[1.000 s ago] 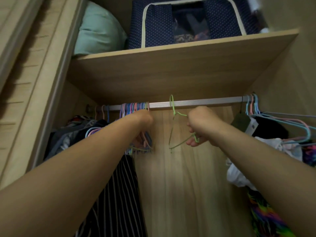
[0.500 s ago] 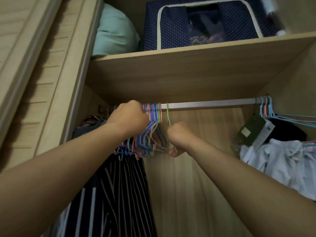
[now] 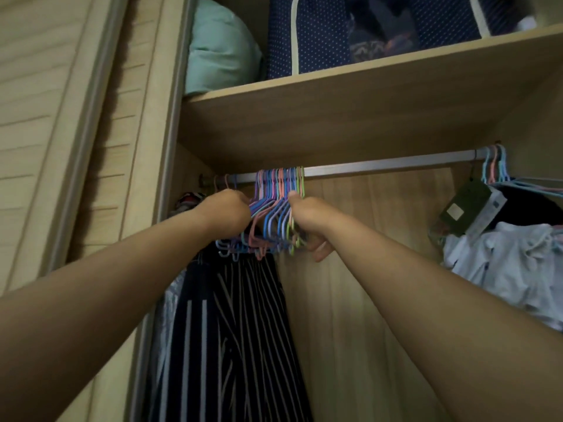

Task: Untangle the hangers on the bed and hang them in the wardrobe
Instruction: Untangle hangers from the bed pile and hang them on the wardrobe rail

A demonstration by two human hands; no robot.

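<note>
Where the wardrobe door [image 3: 61, 147] fills the left edge, its pale wood panels run up beside the open compartment. Inside, on the shelf [image 3: 365, 95], a teal pillow [image 3: 219, 50] lies at the left, touching a navy dotted storage bag [image 3: 320, 35] on its right. Under the shelf the rail [image 3: 380, 166] runs across the compartment. A striped garment [image 3: 237, 330] hangs below the rail's left part, with a grey one just beside it on the left.

The left hand [image 3: 227, 213] is curled into a fist at the left side of the hangers [image 3: 275, 205], its fingers hidden behind the knuckles, so whether it actually holds their wires cannot be told for sure; it touches the bunch. The hangers, thin wires in purple, blue, pink and green, sit packed together with their hooks over the rail, towards its left end, above the striped garment. Their shoulders fan down between the two hands.

The right hand [image 3: 310, 222] grips the right side of the bunch, thumb up against the outermost green hanger and fingers curled round the lower wires.

Past a bare stretch of rail, more hangers [image 3: 496, 164] hook on at the far right end. From them hang a dark garment with a card tag [image 3: 466, 208] and a pale blue garment [image 3: 511, 263] below it.
</note>
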